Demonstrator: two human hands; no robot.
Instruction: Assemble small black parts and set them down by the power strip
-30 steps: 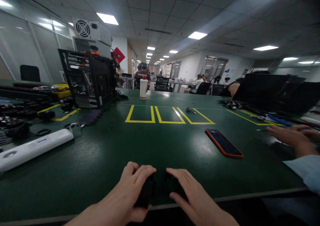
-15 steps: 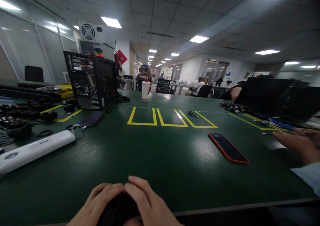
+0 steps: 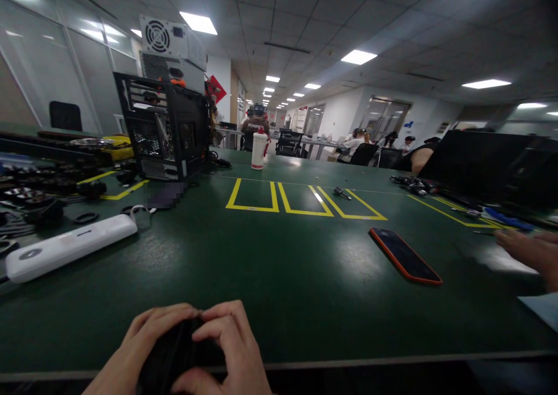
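Note:
At the near edge of the green table, a dark black object (image 3: 168,351) sits between my two hands. Its kind cannot be made out, since my fingers cover much of it and the frame cuts off its lower part. My left hand (image 3: 142,340) wraps its left side and top, fingers pressed together. On the other side, my right hand (image 3: 238,348) grips it with bent fingers above and the thumb low in front. The fingertips of both hands almost meet along its top edge.
An orange-edged phone (image 3: 405,256) lies to the right, near another person's hand (image 3: 529,252). A white power strip (image 3: 72,246) and a black computer case (image 3: 174,130) are on the left. Farther back are yellow tape outlines (image 3: 253,209), a small dark tool (image 3: 342,194) and a white cup (image 3: 258,153).
Both hands have shifted left with the black object. My right hand's fingers have bent more and its thumb now shows. The camera view has tilted slightly.

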